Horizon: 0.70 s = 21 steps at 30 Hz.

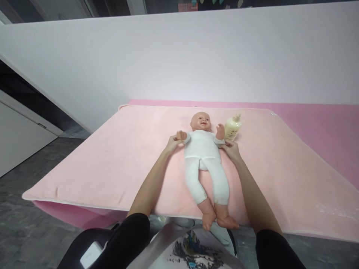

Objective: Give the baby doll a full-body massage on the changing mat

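Doll [206, 157] lies face-up, fully dressed in white, between both hands on the pink blanket [112, 164]: left hand [171, 143] closed around its wrist, right hand [230, 148] gripping the other sleeve, lotion bottle [233, 127] just beyond the right hand, upright and untouched.

Both arms are bare from the wrist up to black sleeves [134, 231] that end near the elbows. At six o'clock sits a white shirt front [193, 248] with a printed picture in dark lines, touched with blue and yellow. The left hand [171, 143] and right hand [230, 148] wear no gloves.
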Each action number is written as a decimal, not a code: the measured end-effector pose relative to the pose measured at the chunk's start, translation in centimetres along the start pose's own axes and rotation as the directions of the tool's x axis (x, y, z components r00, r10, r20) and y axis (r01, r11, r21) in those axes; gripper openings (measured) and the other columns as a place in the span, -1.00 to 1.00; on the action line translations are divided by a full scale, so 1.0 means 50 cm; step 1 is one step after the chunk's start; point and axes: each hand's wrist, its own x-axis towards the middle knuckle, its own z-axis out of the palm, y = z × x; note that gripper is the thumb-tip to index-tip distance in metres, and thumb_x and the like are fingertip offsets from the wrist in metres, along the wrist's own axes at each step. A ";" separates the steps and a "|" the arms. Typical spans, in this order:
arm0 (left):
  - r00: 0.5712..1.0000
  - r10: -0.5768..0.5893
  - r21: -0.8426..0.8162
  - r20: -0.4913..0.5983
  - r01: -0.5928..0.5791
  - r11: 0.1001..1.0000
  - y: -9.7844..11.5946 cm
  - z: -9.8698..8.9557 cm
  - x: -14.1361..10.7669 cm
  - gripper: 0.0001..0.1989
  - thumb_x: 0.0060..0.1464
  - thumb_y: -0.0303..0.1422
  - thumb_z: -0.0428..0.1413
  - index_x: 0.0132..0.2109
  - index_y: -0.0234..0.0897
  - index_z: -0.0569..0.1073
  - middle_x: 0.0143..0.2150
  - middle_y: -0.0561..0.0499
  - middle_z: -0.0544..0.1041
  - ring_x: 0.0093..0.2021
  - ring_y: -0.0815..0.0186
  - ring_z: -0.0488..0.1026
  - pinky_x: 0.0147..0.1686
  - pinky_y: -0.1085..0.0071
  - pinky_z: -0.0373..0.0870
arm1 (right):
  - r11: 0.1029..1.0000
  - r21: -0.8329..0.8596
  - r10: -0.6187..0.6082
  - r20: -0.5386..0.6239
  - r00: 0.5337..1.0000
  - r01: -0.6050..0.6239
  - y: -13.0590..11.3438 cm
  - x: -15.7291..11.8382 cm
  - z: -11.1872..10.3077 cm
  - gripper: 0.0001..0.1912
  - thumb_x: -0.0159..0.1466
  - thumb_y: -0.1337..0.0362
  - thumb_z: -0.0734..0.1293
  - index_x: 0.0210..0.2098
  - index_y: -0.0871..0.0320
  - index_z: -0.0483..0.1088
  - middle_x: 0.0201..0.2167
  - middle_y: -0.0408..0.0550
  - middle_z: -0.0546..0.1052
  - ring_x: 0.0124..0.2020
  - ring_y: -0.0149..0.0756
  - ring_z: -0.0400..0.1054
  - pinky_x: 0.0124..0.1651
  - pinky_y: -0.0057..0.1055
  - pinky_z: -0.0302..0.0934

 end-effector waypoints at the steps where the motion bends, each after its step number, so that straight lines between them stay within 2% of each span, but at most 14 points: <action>1: 1.000 0.014 0.021 0.018 -0.014 1.000 0.001 0.001 -0.001 -0.69 -0.33 -0.29 0.31 -0.34 -0.35 0.57 -0.33 -0.05 0.58 -0.25 0.20 0.47 -0.18 0.30 0.36 | 0.999 -0.033 -0.003 -0.004 1.000 0.002 -0.002 0.000 0.003 -0.68 -0.04 0.14 0.41 -0.31 0.17 0.54 -0.31 -0.06 0.58 -0.26 -0.17 0.44 -0.15 -0.23 0.33; 6: 0.996 0.028 0.156 0.084 -0.041 0.987 -0.009 0.004 0.012 -0.64 -0.15 -0.08 0.24 -0.41 -0.35 0.53 -0.44 -0.02 0.50 -0.41 0.33 0.38 -0.36 0.42 0.28 | 0.973 -0.232 -0.030 -0.046 0.998 0.018 -0.006 0.004 0.019 -0.62 0.04 0.01 0.32 -0.38 0.22 0.49 -0.45 -0.04 0.53 -0.42 -0.24 0.35 -0.33 -0.35 0.24; 10: 1.000 0.011 0.296 0.006 -0.012 0.955 -0.019 0.008 0.038 -0.52 -0.11 0.06 0.16 -0.56 -0.33 0.43 -0.62 0.05 0.31 -0.56 0.42 0.20 -0.53 0.45 0.10 | 0.937 -0.348 -0.035 -0.100 0.994 -0.002 -0.008 0.014 0.036 -0.59 0.05 -0.05 0.29 -0.48 0.23 0.44 -0.56 -0.06 0.45 -0.50 -0.29 0.25 -0.41 -0.39 0.14; 13: 0.997 0.019 0.376 -0.072 0.009 0.927 -0.018 0.016 0.050 -0.48 -0.14 0.08 0.16 -0.65 -0.31 0.33 -0.68 0.10 0.17 -0.60 0.45 0.09 -0.58 0.45 -0.03 | 0.917 -0.399 -0.038 -0.154 0.987 -0.027 -0.008 0.020 0.045 -0.58 0.06 -0.05 0.28 -0.52 0.22 0.42 -0.58 -0.07 0.43 -0.50 -0.29 0.23 -0.42 -0.39 0.12; 16: 0.990 0.069 0.413 -0.119 -0.014 0.911 -0.017 0.027 0.044 -0.47 -0.10 0.07 0.13 -0.66 -0.30 0.29 -0.68 0.12 0.14 -0.60 0.46 0.04 -0.58 0.45 -0.07 | 0.930 -0.366 -0.031 -0.150 0.988 -0.027 -0.003 0.020 0.041 -0.58 0.05 -0.05 0.28 -0.48 0.22 0.45 -0.56 -0.07 0.45 -0.48 -0.29 0.25 -0.41 -0.40 0.13; 21: 0.975 0.188 0.447 -0.122 -0.116 0.887 -0.023 0.034 0.017 -0.54 -0.02 0.02 0.10 -0.56 -0.31 0.39 -0.62 0.11 0.25 -0.55 0.44 0.13 -0.54 0.46 0.00 | 0.990 -0.140 0.008 -0.002 1.000 -0.009 0.002 0.013 0.013 -0.63 0.00 0.00 0.38 -0.43 0.22 0.51 -0.47 -0.07 0.53 -0.41 -0.25 0.35 -0.31 -0.35 0.25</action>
